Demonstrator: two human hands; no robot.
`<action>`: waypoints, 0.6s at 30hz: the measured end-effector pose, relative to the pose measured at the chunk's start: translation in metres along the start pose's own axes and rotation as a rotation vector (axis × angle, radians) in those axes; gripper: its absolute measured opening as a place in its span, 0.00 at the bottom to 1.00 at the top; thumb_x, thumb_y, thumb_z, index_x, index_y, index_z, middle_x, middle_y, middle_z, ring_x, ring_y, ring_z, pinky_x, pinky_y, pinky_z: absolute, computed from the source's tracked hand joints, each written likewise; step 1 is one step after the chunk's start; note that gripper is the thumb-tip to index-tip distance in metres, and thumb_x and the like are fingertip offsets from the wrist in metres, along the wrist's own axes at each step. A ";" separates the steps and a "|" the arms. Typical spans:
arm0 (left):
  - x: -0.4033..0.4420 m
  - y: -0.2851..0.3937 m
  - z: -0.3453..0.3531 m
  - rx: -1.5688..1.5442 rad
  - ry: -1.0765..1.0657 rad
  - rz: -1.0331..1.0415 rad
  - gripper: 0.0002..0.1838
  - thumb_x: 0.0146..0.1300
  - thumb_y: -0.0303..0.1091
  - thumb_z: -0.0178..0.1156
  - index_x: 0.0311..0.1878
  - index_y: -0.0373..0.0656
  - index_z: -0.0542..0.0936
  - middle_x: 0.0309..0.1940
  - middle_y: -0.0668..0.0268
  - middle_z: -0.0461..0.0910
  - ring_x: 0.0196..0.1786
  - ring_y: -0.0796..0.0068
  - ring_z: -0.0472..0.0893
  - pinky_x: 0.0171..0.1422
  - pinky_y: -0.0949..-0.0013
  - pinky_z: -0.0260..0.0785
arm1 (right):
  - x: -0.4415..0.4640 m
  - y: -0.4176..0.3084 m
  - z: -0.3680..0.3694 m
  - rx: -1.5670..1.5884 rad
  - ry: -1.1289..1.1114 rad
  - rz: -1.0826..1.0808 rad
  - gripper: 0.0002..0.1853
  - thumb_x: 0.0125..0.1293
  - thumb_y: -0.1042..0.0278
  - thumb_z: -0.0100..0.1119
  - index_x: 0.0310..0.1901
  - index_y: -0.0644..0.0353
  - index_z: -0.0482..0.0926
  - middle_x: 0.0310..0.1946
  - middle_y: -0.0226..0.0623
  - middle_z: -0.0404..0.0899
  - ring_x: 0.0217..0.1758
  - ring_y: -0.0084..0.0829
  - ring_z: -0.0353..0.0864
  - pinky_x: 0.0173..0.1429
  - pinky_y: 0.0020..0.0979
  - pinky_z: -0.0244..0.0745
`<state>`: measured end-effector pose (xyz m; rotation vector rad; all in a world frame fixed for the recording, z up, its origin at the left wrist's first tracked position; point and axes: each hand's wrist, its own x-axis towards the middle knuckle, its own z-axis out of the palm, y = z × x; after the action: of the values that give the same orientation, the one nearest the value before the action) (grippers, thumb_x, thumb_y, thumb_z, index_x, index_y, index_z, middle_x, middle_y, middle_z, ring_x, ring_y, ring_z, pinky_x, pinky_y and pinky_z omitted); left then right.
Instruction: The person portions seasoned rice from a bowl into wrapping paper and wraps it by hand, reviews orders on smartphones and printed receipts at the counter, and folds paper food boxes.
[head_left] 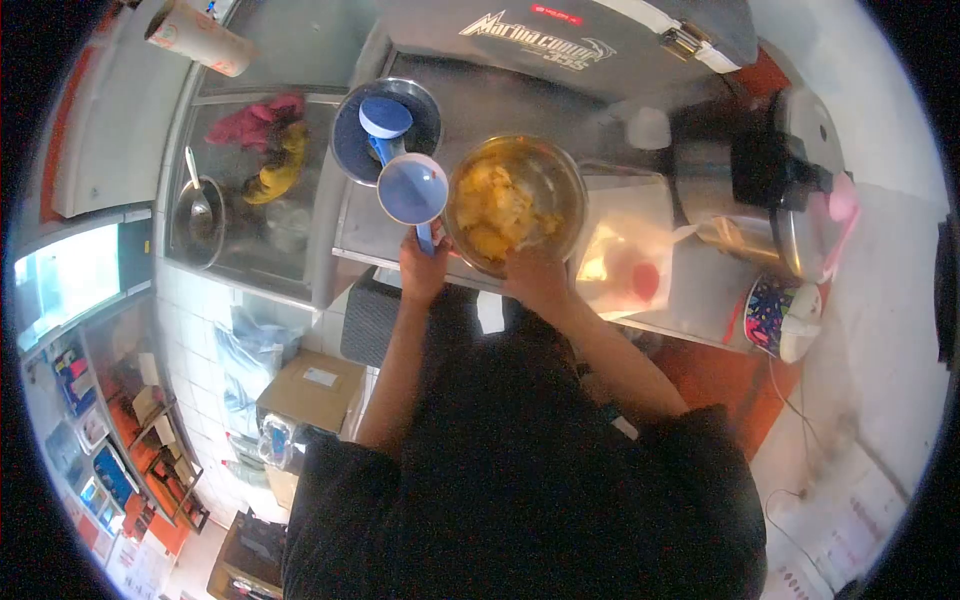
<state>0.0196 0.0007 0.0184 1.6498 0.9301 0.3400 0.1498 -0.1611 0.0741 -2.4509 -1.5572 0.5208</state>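
My left hand is closed around the handle of a blue measuring cup. The cup is held beside a steel mixing bowl, close to its left rim. Inside the bowl lies a lumpy yellow mixture, with a paler part on top. At the bowl's near right rim is my right hand, its fingers curled and partly hidden, so what they grip cannot be made out. Behind the measuring cup stands a dark round bowl with another blue scoop in it.
A clear plastic sheet or bag lies right of the mixing bowl. Farther right stands a large metal appliance. To the left is a sink with pink and yellow cloths and a pan. A grey case stands behind.
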 end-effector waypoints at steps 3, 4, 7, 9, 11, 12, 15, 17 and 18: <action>0.005 -0.013 0.003 0.035 0.000 -0.017 0.19 0.60 0.25 0.67 0.54 0.35 0.77 0.45 0.59 0.85 0.47 0.68 0.81 0.53 0.64 0.73 | 0.002 0.018 -0.026 -0.071 -0.118 0.171 0.09 0.58 0.69 0.57 0.32 0.65 0.83 0.28 0.52 0.83 0.37 0.52 0.86 0.43 0.48 0.82; 0.003 -0.014 0.004 -0.029 0.016 0.003 0.19 0.60 0.25 0.67 0.54 0.35 0.77 0.47 0.58 0.85 0.48 0.67 0.82 0.53 0.64 0.73 | 0.002 0.021 -0.058 -0.083 -0.225 0.171 0.09 0.59 0.69 0.57 0.33 0.64 0.83 0.28 0.51 0.83 0.38 0.52 0.86 0.43 0.48 0.82; 0.003 -0.005 0.003 -0.051 0.034 0.026 0.18 0.60 0.24 0.66 0.54 0.35 0.77 0.48 0.56 0.85 0.49 0.64 0.83 0.54 0.63 0.73 | 0.008 0.043 -0.093 -0.185 -0.247 0.519 0.11 0.61 0.68 0.55 0.41 0.64 0.82 0.37 0.50 0.84 0.39 0.49 0.86 0.44 0.49 0.82; 0.001 0.008 0.001 -0.009 0.033 0.019 0.18 0.60 0.24 0.66 0.54 0.35 0.77 0.48 0.55 0.85 0.49 0.63 0.83 0.55 0.63 0.73 | 0.024 0.101 -0.024 -0.139 -0.258 0.387 0.11 0.61 0.68 0.55 0.41 0.65 0.81 0.37 0.52 0.83 0.39 0.49 0.85 0.45 0.50 0.81; 0.002 0.021 -0.001 -0.017 -0.001 -0.040 0.18 0.60 0.24 0.66 0.54 0.34 0.77 0.49 0.55 0.85 0.50 0.63 0.83 0.56 0.62 0.73 | 0.032 0.107 -0.005 -0.096 -0.268 0.253 0.11 0.61 0.68 0.55 0.40 0.65 0.81 0.38 0.54 0.83 0.39 0.50 0.85 0.46 0.51 0.80; 0.006 0.013 0.001 -0.018 0.008 -0.039 0.18 0.60 0.24 0.66 0.54 0.34 0.77 0.49 0.55 0.85 0.50 0.63 0.83 0.56 0.62 0.73 | 0.041 0.086 -0.002 -0.026 -0.031 0.151 0.11 0.61 0.69 0.54 0.40 0.66 0.81 0.38 0.55 0.83 0.39 0.50 0.85 0.46 0.51 0.79; 0.005 -0.006 0.002 0.049 0.010 -0.018 0.19 0.59 0.24 0.67 0.54 0.35 0.77 0.48 0.56 0.85 0.50 0.63 0.84 0.56 0.62 0.73 | 0.035 0.018 -0.003 -0.041 -0.104 0.143 0.11 0.61 0.69 0.53 0.39 0.67 0.81 0.36 0.57 0.83 0.39 0.52 0.85 0.45 0.52 0.78; 0.005 0.011 0.005 -0.010 0.090 0.047 0.14 0.57 0.25 0.67 0.44 0.35 0.75 0.29 0.58 0.79 0.34 0.59 0.83 0.42 0.58 0.74 | 0.024 -0.009 0.008 -0.055 0.002 0.131 0.11 0.61 0.69 0.52 0.38 0.67 0.81 0.35 0.55 0.83 0.39 0.53 0.85 0.45 0.53 0.78; 0.006 0.008 0.005 -0.011 0.089 0.050 0.14 0.57 0.25 0.67 0.44 0.35 0.75 0.29 0.58 0.79 0.34 0.59 0.83 0.42 0.58 0.74 | 0.026 -0.009 0.007 -0.047 0.101 0.111 0.11 0.62 0.69 0.52 0.38 0.66 0.81 0.34 0.54 0.84 0.38 0.53 0.85 0.45 0.53 0.78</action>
<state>0.0298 0.0018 0.0228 1.6610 0.9526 0.4552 0.1495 -0.1342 0.0657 -2.5675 -1.4173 0.3755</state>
